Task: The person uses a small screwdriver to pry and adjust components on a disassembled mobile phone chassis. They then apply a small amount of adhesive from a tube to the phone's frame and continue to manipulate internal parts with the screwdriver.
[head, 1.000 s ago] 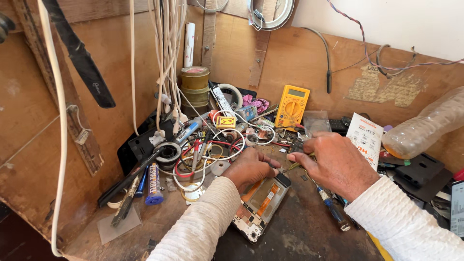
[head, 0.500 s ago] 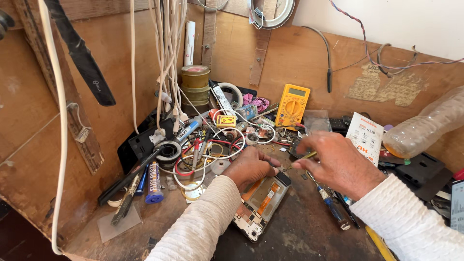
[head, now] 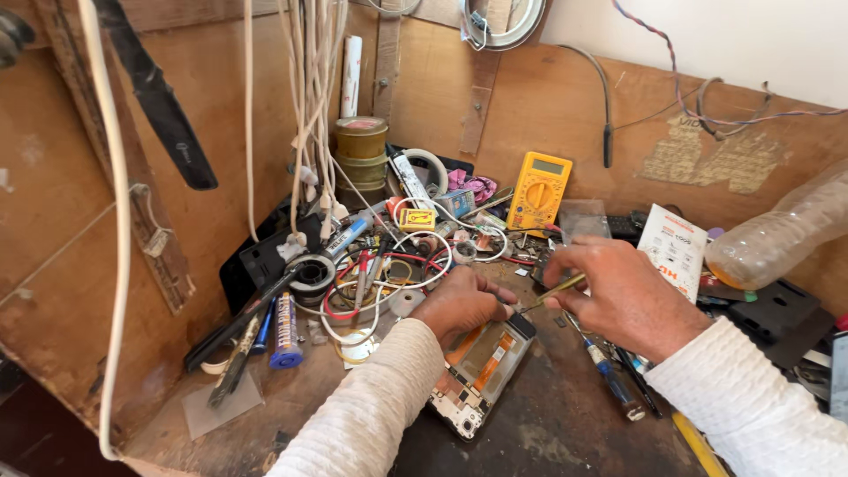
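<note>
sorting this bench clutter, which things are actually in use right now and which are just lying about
In use: opened phone under left hand; thin tool in right hand.

Lying about: yellow multimeter, plastic bottle, screwdriver, solder spool.

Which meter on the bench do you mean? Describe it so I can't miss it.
Follow the plywood back wall down to the bench clutter. Behind the right hand stands the multimeter, leaning against that wall. It is the only bright yellow box, with a round dial.

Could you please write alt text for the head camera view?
A left hand steadies an opened phone on a cluttered workbench while the right hand points a thin tool at its top edge; a yellow multimeter stands behind.
</note>
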A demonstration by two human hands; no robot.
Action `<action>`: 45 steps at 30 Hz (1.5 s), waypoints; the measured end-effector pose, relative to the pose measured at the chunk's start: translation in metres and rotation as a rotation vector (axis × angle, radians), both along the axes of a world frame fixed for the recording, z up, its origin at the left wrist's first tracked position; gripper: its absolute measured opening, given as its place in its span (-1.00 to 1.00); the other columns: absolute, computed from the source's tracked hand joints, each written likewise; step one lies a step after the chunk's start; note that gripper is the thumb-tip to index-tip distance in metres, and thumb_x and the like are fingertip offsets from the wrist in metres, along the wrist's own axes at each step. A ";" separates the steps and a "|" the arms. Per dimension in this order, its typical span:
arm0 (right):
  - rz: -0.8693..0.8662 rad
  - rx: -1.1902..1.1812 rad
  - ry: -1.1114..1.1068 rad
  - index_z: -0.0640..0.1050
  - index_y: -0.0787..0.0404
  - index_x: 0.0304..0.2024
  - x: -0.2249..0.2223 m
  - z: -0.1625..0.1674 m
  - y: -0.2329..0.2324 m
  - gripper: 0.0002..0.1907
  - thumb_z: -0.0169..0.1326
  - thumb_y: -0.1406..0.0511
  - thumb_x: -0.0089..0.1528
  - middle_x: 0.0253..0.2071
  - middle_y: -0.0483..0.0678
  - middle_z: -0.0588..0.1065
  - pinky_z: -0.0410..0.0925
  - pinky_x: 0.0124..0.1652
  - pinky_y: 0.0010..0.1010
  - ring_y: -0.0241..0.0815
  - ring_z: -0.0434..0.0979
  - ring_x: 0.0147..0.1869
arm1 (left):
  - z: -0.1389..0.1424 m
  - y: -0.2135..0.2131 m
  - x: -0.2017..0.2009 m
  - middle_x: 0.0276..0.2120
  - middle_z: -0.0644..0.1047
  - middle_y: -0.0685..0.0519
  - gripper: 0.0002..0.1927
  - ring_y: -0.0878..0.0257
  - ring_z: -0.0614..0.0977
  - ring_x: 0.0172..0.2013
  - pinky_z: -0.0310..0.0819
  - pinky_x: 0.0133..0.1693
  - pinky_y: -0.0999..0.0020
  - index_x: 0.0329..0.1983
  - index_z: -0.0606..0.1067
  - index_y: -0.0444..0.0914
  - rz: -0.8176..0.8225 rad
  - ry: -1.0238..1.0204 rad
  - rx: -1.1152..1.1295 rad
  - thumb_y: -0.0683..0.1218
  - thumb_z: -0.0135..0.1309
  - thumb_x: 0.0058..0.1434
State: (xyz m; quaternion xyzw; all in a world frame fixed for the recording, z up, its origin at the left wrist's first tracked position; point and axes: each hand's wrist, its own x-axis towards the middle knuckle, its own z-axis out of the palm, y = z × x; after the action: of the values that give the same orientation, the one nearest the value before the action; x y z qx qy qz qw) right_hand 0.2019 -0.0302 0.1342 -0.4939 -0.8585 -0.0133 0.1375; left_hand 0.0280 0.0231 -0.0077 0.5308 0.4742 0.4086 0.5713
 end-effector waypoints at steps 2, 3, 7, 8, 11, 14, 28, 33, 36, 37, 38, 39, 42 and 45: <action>0.004 0.004 -0.024 0.70 0.18 -0.32 0.001 0.001 -0.001 -0.72 0.37 0.18 0.00 -0.31 0.07 0.57 0.40 -0.13 -0.12 0.09 0.60 -0.14 | -0.001 0.000 0.000 -0.30 0.65 -0.06 -0.79 0.21 0.65 -0.27 0.53 -0.19 0.32 -0.23 0.63 -0.32 -0.019 -0.028 -0.005 -0.28 0.24 0.03; 0.010 0.007 -0.033 0.70 0.19 -0.33 0.000 0.001 0.000 -0.73 0.36 0.18 0.01 -0.31 0.07 0.57 0.40 -0.13 -0.12 0.09 0.60 -0.13 | -0.001 0.000 0.000 -0.30 0.64 -0.06 -0.79 0.20 0.64 -0.28 0.53 -0.19 0.31 -0.23 0.63 -0.33 -0.026 -0.040 -0.007 -0.28 0.25 0.03; -0.114 -0.051 -0.077 0.71 0.17 -0.31 -0.002 0.002 0.001 -0.70 0.35 0.10 0.10 -0.30 0.07 0.58 0.41 -0.08 -0.14 0.07 0.62 -0.12 | -0.002 0.000 0.000 -0.32 0.65 -0.04 -0.79 0.21 0.65 -0.29 0.55 -0.21 0.32 -0.24 0.62 -0.31 0.009 -0.041 -0.019 -0.28 0.24 0.02; -0.147 -0.060 -0.101 0.71 0.17 -0.30 -0.002 0.002 0.002 -0.68 0.35 0.06 0.13 -0.29 0.08 0.58 0.41 -0.07 -0.14 0.07 0.62 -0.12 | -0.002 0.000 0.001 -0.33 0.64 -0.05 -0.79 0.21 0.65 -0.29 0.55 -0.22 0.32 -0.24 0.62 -0.32 0.006 -0.051 -0.021 -0.28 0.24 0.02; -0.196 -0.070 -0.167 0.70 0.18 -0.29 0.000 0.004 0.003 -0.61 0.33 0.00 0.14 -0.29 0.10 0.59 0.42 -0.04 -0.15 0.08 0.63 -0.10 | -0.001 0.001 0.002 -0.32 0.64 -0.06 -0.78 0.20 0.65 -0.29 0.55 -0.21 0.31 -0.23 0.62 -0.33 0.004 -0.080 -0.016 -0.29 0.25 0.01; -0.047 -0.039 -0.086 0.69 0.18 -0.27 0.002 0.003 0.003 -0.65 0.33 0.09 0.05 -0.33 0.07 0.58 0.42 -0.11 -0.14 0.07 0.62 -0.14 | -0.001 0.001 0.001 -0.31 0.66 -0.06 -0.78 0.21 0.65 -0.29 0.55 -0.19 0.32 -0.22 0.63 -0.33 -0.002 -0.053 -0.005 -0.28 0.24 0.01; -0.129 -0.051 -0.133 0.70 0.12 -0.23 0.000 0.001 0.000 -0.68 0.29 0.08 0.09 -0.26 0.08 0.64 0.44 -0.06 -0.15 0.08 0.66 -0.11 | -0.005 0.003 0.000 -0.31 0.65 -0.06 -0.78 0.21 0.66 -0.28 0.56 -0.17 0.31 -0.23 0.62 -0.35 -0.003 -0.072 -0.003 -0.29 0.24 0.01; -0.005 -0.006 -0.084 0.74 0.11 -0.30 0.000 0.002 -0.002 -0.79 0.32 0.19 0.06 -0.32 0.08 0.63 0.46 -0.12 -0.14 0.09 0.65 -0.17 | -0.003 0.002 0.000 -0.31 0.65 -0.05 -0.79 0.22 0.65 -0.30 0.54 -0.18 0.32 -0.23 0.63 -0.34 -0.019 -0.057 0.004 -0.28 0.24 0.02; -0.181 -0.122 -0.052 0.74 0.06 -0.25 -0.005 0.005 -0.002 -0.75 0.35 0.13 0.06 -0.30 0.05 0.67 0.48 -0.09 -0.18 0.04 0.70 -0.20 | -0.002 0.001 -0.001 -0.34 0.66 -0.02 -0.79 0.25 0.65 -0.31 0.54 -0.19 0.35 -0.23 0.64 -0.31 -0.002 -0.006 -0.024 -0.26 0.24 0.02; -0.207 -0.119 -0.080 0.74 0.06 -0.26 -0.006 0.006 -0.003 -0.74 0.35 0.11 0.08 -0.31 0.08 0.66 0.48 -0.07 -0.18 0.06 0.69 -0.20 | -0.002 0.001 -0.001 -0.34 0.65 -0.02 -0.78 0.25 0.64 -0.32 0.53 -0.20 0.35 -0.22 0.64 -0.31 -0.003 -0.006 -0.011 -0.26 0.24 0.02; -0.233 -0.116 -0.106 0.75 0.06 -0.26 -0.008 0.007 -0.003 -0.73 0.36 0.08 0.09 -0.31 0.11 0.65 0.47 -0.06 -0.18 0.08 0.68 -0.19 | -0.002 0.001 -0.001 -0.35 0.65 -0.02 -0.78 0.25 0.64 -0.32 0.51 -0.21 0.35 -0.22 0.65 -0.31 -0.004 -0.006 0.004 -0.25 0.25 0.02; -0.257 -0.113 -0.132 0.75 0.05 -0.27 -0.009 0.008 -0.003 -0.72 0.37 0.05 0.10 -0.31 0.15 0.65 0.47 -0.05 -0.18 0.10 0.67 -0.19 | -0.002 0.000 -0.001 -0.35 0.65 -0.02 -0.78 0.25 0.63 -0.33 0.50 -0.22 0.35 -0.22 0.65 -0.31 -0.003 -0.005 0.018 -0.25 0.25 0.02; -0.291 -0.123 -0.143 0.72 0.08 -0.24 -0.009 0.007 -0.004 -0.66 0.33 0.02 0.09 -0.27 0.12 0.66 0.47 -0.03 -0.19 0.09 0.69 -0.15 | -0.002 0.001 -0.001 -0.36 0.64 -0.03 -0.78 0.25 0.62 -0.34 0.50 -0.23 0.36 -0.23 0.66 -0.32 -0.002 0.006 0.032 -0.24 0.27 0.01; -0.076 -0.030 -0.028 0.69 0.12 -0.23 -0.004 0.005 -0.004 -0.64 0.38 0.08 0.01 -0.28 0.09 0.64 0.44 -0.10 -0.12 0.07 0.65 -0.11 | -0.002 0.001 0.000 -0.34 0.66 -0.02 -0.78 0.26 0.66 -0.32 0.54 -0.21 0.37 -0.23 0.65 -0.31 0.010 -0.007 0.008 -0.24 0.24 0.01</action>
State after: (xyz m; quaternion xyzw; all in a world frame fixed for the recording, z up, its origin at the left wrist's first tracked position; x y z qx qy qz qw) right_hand 0.1977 -0.0342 0.1395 -0.5281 -0.8410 -0.0125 0.1171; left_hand 0.0282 0.0244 -0.0102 0.5294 0.4733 0.4151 0.5687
